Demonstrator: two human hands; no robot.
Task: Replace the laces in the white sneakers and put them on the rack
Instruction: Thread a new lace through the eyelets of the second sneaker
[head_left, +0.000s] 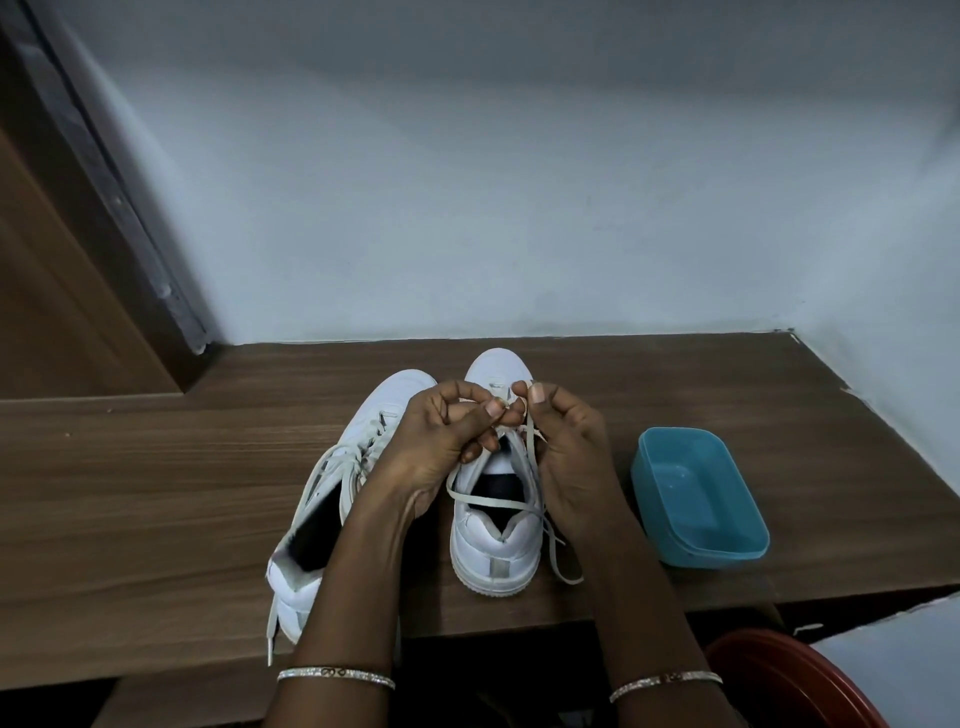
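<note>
Two white sneakers stand side by side on a wooden table (156, 467), toes pointing away from me. The left sneaker (332, 499) is laced, with its lace ends trailing over the front edge. Above the right sneaker (493, 545) my left hand (441, 441) and my right hand (566, 447) meet over the eyelets. Both pinch the off-white lace (488, 500) near the shoe's tongue. A loose loop of that lace crosses the shoe's opening, and its end hangs down past the heel on the right.
A teal plastic tub (701, 499) sits on the table to the right of the sneakers. The table stands against a pale wall, with a wooden door frame (78, 234) at the far left. A red round object (789, 680) shows below the table's front right edge.
</note>
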